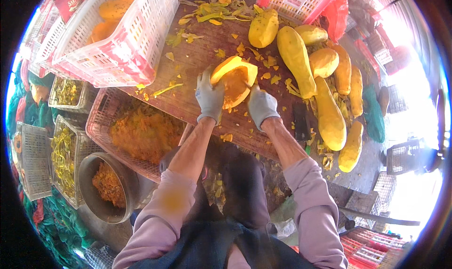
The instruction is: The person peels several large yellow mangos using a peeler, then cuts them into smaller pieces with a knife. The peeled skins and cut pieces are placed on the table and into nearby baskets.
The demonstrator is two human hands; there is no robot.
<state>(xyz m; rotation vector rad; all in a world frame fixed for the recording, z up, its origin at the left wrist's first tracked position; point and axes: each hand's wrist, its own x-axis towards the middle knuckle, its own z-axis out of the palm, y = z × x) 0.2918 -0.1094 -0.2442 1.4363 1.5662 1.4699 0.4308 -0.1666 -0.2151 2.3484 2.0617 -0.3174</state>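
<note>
My left hand (209,94), in a pale work glove, grips the left side of a peeled pumpkin piece (233,80) above the wooden table. The piece is yellow-orange outside, with a hollowed orange inside facing me. My right hand (262,102), gloved too, is closed around the handle of a tool at the piece's right edge; its thin end reaches into the hollow, and its exact kind cannot be told. Several peeled long pumpkins (296,61) lie at the right, some beside one another. Peel scraps (215,11) are scattered over the table.
A white and pink plastic crate (141,32) with orange pumpkin pieces stands at the upper left. Below the table edge are a pink basket (100,127) of orange pulp, a round bucket (84,184) with pulp and crates of peel (63,156). Another crate (295,2) stands at the back.
</note>
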